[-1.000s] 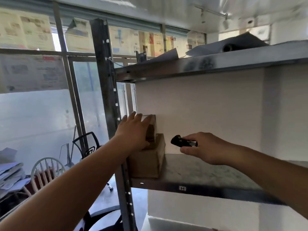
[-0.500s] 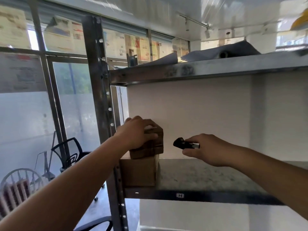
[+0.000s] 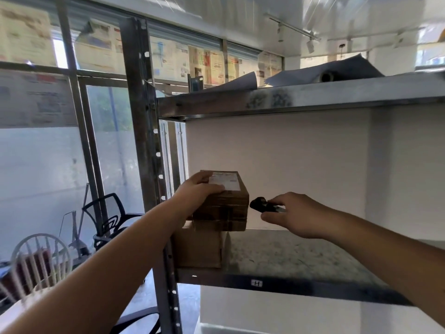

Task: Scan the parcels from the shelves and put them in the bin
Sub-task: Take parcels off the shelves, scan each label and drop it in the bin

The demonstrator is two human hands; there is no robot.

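Since 0.5 s earlier, the small parcel (image 3: 222, 201) had been turned so its white label (image 3: 224, 183) faced up.

It sat on 1 larger box (image 3: 198, 248) at the left end of the metal shelf (image 3: 301, 259), just right of the steel upright (image 3: 144, 141). The left hand (image 3: 196, 195) gripped the parcel's near-left top corner, fingers curled over the top beside the label. To the right, the right hand (image 3: 295, 214) was closed around a black scanner (image 3: 261, 204), whose nose pointed left, near the parcel's side but apart from it.
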